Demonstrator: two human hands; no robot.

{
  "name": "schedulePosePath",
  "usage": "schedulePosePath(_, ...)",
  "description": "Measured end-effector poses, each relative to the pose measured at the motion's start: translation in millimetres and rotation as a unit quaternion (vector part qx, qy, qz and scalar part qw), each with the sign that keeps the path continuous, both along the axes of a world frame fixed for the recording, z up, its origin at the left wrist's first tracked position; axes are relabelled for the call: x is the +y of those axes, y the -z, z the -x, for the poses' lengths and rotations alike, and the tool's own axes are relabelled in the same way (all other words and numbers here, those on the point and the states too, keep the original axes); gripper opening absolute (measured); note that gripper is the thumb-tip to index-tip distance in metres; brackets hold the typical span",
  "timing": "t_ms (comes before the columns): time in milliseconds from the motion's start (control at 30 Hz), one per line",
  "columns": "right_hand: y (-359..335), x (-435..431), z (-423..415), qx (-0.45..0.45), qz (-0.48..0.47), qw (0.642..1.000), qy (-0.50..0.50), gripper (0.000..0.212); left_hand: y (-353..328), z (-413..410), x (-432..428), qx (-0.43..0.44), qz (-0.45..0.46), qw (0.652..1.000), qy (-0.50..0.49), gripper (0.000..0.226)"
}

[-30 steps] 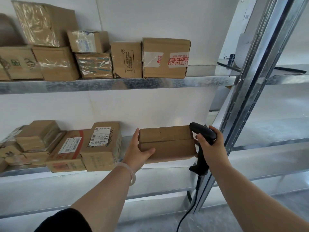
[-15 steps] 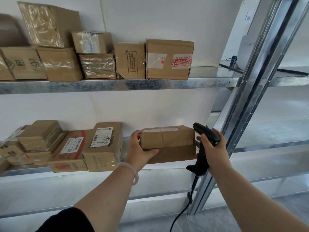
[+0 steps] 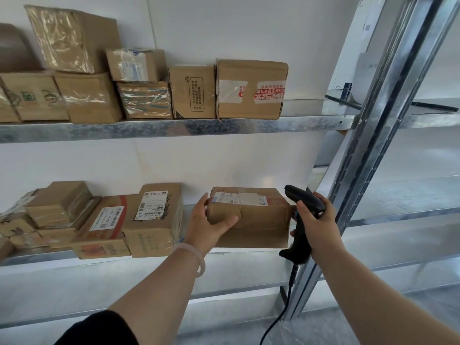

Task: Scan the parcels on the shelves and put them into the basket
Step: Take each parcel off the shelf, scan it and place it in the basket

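The print on the white label (image 3: 238, 198) atop the parcel (image 3: 261, 211) is too small to read, and part of the label lies under a pale strip of tape. Below the parcel's front face runs a darker brown band; whether that is a second box underneath or part of the same one cannot be told. The parcel's left end is hidden by the left hand (image 3: 209, 227), and its right end is partly covered by the black scanner (image 3: 302, 220). The scanner's window faces away from the camera, and its cable (image 3: 276, 322) runs out of the bottom of the frame. The boxes at the far left of both shelves are cut off by the frame edge, and glare on their plastic wrap blurs the markings. The parcel sits at the right of the lower shelf (image 3: 249, 253), apart from the labelled boxes (image 3: 151, 220) to its left and near the metal upright (image 3: 373, 145). The left hand grips the parcel, its thumb (image 3: 225, 220) lying across the front face and the fingers curling round the left end to the top edge. The right hand (image 3: 321, 225) is wrapped round the scanner's handle, the scanner head just beside the parcel's upper right corner. A pale bracelet (image 3: 196, 257) circles the left wrist.
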State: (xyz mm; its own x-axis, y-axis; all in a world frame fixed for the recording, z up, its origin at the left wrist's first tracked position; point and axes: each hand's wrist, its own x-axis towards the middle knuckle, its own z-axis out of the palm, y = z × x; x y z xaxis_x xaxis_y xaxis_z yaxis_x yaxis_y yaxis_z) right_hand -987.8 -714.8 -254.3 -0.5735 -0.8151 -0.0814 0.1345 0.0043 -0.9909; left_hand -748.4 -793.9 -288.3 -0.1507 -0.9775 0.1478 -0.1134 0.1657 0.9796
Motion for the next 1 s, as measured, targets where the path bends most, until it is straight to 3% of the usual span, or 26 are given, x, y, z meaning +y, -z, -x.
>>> schedulePosePath(100, 0.8, 1.6, -0.6, -0.008, 0.004, 1.0, -0.012, 0.051, 0.7, -2.9, -2.8, -0.009, 0.026, 0.999, -0.018, 0.071)
schedulePosePath(300, -2.4, 4.4, -5.2, 0.021, -0.003, 0.998, -0.05, 0.047, -3.3, -8.9, -4.8, -0.04, 0.016, 0.999, 0.004, 0.085)
schedulePosePath(433, 0.7, 7.1, -9.3, 0.046, -0.012, 0.997, -0.063, 0.045, -15.2, -5.5, -3.5, 0.007, -0.034, 0.999, -0.002, 0.07)
schedulePosePath(567, 4.5, 10.5, -10.6, 0.068, -0.017, 0.994, -0.079, 0.04, -19.1, -5.4, -2.9, 0.024, -0.033, 0.995, -0.087, 0.047)
schedulePosePath(667, 6.5, 9.2, -5.6, 0.058, -0.013, 0.995, -0.078, 0.042, -21.2, -11.1, -2.6, 0.009, -0.031, 0.996, -0.087, 0.039)
schedulePosePath(1000, -0.3, 3.9, 6.1, 0.019, -0.008, 0.999, -0.041, 0.046, -30.7, -16.3, 2.2, 0.036, -0.074, 0.995, -0.06, 0.031)
